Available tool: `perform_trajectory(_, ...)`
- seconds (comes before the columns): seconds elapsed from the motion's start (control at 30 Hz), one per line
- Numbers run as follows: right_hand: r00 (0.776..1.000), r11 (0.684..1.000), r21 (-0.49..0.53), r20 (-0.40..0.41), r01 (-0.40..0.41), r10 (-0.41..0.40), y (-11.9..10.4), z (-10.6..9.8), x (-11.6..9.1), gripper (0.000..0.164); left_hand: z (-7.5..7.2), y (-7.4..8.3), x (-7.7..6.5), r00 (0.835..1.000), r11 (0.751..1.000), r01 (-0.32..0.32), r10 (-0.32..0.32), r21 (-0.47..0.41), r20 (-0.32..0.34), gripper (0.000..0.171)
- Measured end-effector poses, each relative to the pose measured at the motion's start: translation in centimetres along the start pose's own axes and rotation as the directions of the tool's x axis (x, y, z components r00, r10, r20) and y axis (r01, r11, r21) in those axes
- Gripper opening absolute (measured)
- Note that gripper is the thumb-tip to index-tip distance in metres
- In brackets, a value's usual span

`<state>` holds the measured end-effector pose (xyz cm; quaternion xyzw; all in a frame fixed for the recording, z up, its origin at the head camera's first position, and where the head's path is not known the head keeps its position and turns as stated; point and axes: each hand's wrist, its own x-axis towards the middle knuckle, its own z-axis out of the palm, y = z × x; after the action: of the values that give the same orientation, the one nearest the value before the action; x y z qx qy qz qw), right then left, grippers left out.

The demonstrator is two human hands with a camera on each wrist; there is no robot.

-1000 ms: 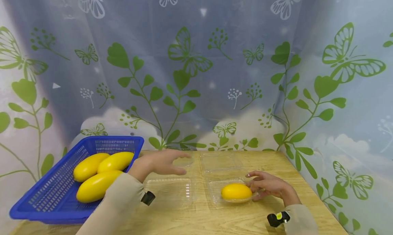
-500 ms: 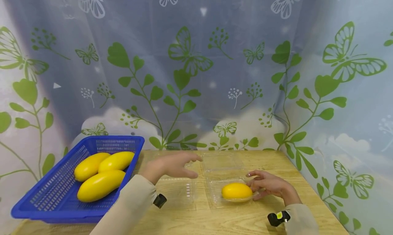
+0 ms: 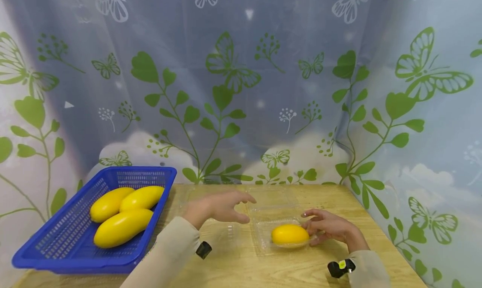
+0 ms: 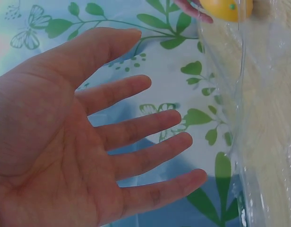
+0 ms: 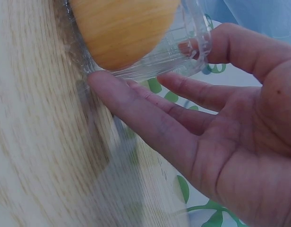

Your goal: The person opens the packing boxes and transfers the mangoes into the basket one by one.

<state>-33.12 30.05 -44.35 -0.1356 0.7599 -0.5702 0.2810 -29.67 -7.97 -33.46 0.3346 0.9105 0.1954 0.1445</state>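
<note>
A yellow mango point(image 3: 290, 234) lies in a clear plastic box point(image 3: 260, 244) at the table's right front. My right hand point(image 3: 331, 227) holds that box by its right side. In the right wrist view, one bent finger point(image 5: 221, 40) reaches over the rim, while a straighter digit point(image 5: 141, 113) touches the box low down. My left hand point(image 3: 222, 206) hovers above the clear trays left of the mango, fingers spread. Its palm point(image 4: 46, 156) faces the left wrist camera, holding nothing. Beneath it sits another clear tray point(image 3: 227, 242), partly covered by the arm.
At the left stands a blue perforated basket point(image 3: 90, 263) with three yellow mangoes point(image 3: 122, 229). One more clear tray point(image 3: 273, 196) lies behind the mango's box. A butterfly-patterned curtain point(image 3: 241, 112) hangs behind the wooden table point(image 3: 286, 273).
My left hand has moved right, away from the basket and across the clear trays, fingers still spread. The right hand, the box and the mango have stayed in place.
</note>
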Motion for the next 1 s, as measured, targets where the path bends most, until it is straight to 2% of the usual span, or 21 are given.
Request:
perform_trajectory(0.37,1.0,1.0,-0.01,-0.001,-0.003,0.003,0.0,0.1,0.1,0.068,1.3,0.7,1.0,0.999,0.999,0.004,-0.005,0.036,0.034,0.055)
perform_trajectory(0.63,1.0,1.0,-0.009,0.009,0.0,0.0,-0.1,0.0,0.0,0.064,1.5,1.2,1.4,0.999,0.998,0.025,-0.027,0.059,0.036,0.056)
perform_trajectory(1.0,1.0,1.0,-0.006,0.005,-0.001,0.001,0.1,0.1,0.1,0.063,1.8,2.3,2.7,0.999,0.997,-0.037,0.036,0.073,0.018,0.055)
